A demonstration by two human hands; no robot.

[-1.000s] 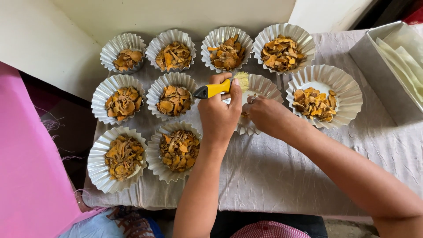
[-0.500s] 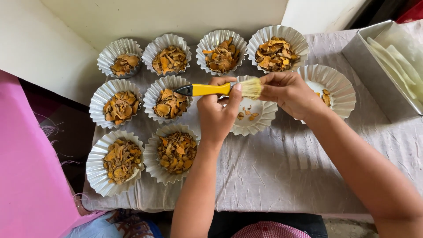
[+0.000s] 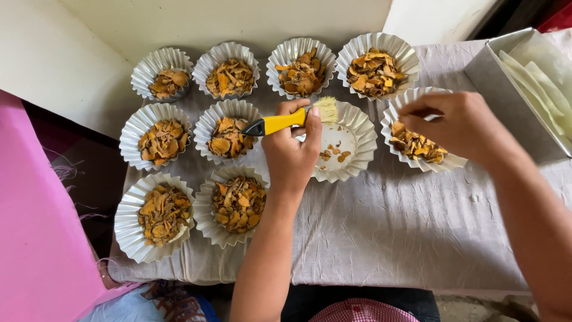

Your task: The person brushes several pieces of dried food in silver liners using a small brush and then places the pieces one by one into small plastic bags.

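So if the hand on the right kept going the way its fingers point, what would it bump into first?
The right hand points left over a filled foil cup. Going straight on, it would probably meet the brush bristles above the nearly empty foil cup, though height is hard to judge.

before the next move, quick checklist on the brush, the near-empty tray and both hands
1. Brush held: ok, the left hand grips its yellow handle, bristles toward the near-empty tray.
2. Near-empty tray contents: not ok if it should be clean, a few orange bits lie on its floor.
3. Right hand position: ok, it is over the right tray of dried slices, fingers pinched downward.
4. Right hand holding anything: cannot tell, the fingertips are hidden from the camera.
5. Other trays: ok, eight more hold dried slices and sit upright on the cloth.
6. Metal box at right: ok, apart from both hands.
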